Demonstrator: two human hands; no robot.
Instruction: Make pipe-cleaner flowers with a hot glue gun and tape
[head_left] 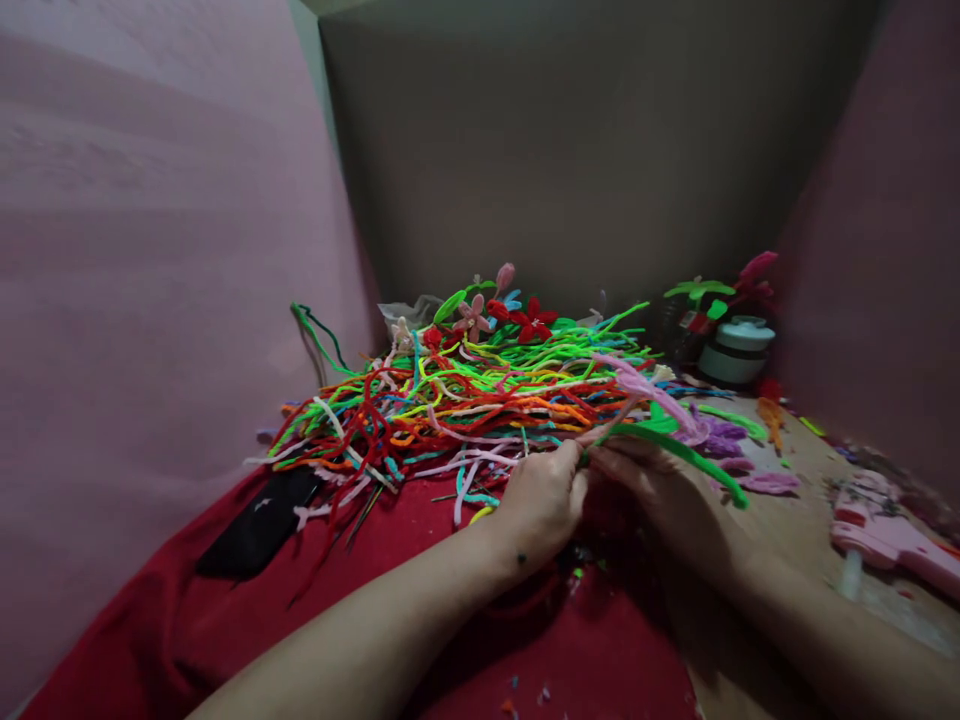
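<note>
My left hand (541, 500) and my right hand (660, 490) meet at the middle of the view, both with fingers closed. Between them they pinch a green pipe cleaner (690, 455) that runs out to the right, joined to a pink pipe-cleaner piece (649, 390) that rises above the hands. A big heap of pipe cleaners (465, 395) in many colours lies just beyond the hands on a red cloth (315, 600). Finished pipe-cleaner flowers (529, 320) sit at the back of the heap.
A pink glue gun (892, 535) lies at the right on the wooden table (802, 470). A white-lidded jar (739, 350) with a green and pink flower stands at the back right. A black object (259, 525) rests on the cloth at left. Pink walls enclose both sides.
</note>
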